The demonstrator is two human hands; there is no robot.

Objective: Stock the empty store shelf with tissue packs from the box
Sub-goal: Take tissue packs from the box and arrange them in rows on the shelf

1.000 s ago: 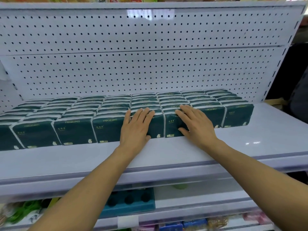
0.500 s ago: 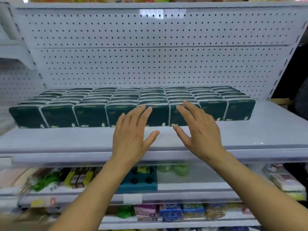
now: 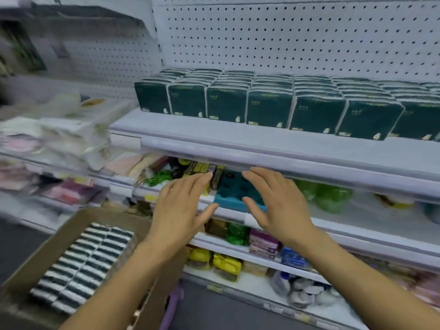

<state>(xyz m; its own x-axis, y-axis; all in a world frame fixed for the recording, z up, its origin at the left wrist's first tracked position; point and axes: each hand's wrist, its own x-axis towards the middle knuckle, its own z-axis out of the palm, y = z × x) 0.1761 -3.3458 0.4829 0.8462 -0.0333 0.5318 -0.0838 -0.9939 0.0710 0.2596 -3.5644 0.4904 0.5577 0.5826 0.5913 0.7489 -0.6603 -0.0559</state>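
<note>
Several rows of dark green tissue packs [image 3: 269, 108] stand side by side on the white shelf [image 3: 238, 136], in front of a pegboard back. At the lower left a cardboard box [image 3: 59, 236] holds several more packs [image 3: 83, 265] on edge, their green-and-white sides showing. My left hand [image 3: 181, 210] and my right hand [image 3: 276, 203] hover below the shelf's front edge with fingers spread and nothing in them. Both are apart from the packs and from the box.
Lower shelves carry a teal tray [image 3: 235, 191], green bags [image 3: 331, 194], yellow packets [image 3: 226, 263] and other small goods. A neighbouring shelf unit at the left holds pale folded items [image 3: 59, 134]. Dark floor [image 3: 214, 310] shows below.
My hands have come off the front tissue packs and dropped below the shelf edge. The view has swung left and down, so the box is now in sight.
</note>
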